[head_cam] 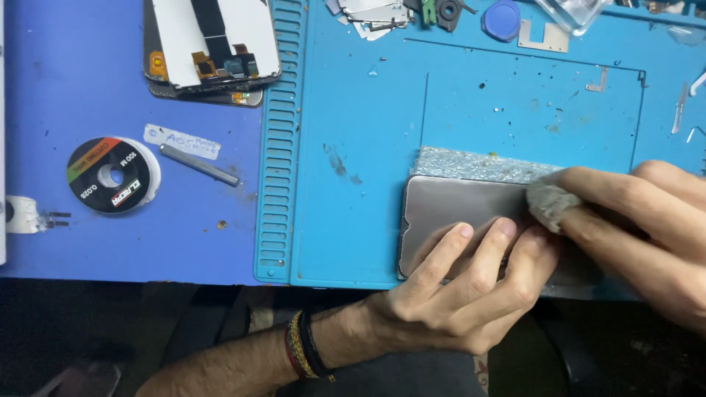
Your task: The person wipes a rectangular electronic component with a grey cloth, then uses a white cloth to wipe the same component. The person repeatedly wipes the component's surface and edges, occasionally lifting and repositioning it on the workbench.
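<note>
Your left hand [463, 283] lies flat, grip released, fingers pressing the phone screen panel [463, 213] on the blue repair mat [353, 147]; your right hand [647, 235] pinches a grey cloth wad [550, 204] against it.

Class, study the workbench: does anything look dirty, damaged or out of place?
Yes. The blue mat is speckled with dark specks and smudges, and loose metal scraps lie along its far edge. The left hand steadies the grey panel; the right hand presses a wad on it.

Grey phone screen [456, 213] lies flat on the blue mat [353, 110], lower right. Second screen [209, 44], white-backed with black strip, sits top left. White paper label [182, 141] lies below it, beside a round black spool label [110, 175] with coloured stripes.
</note>
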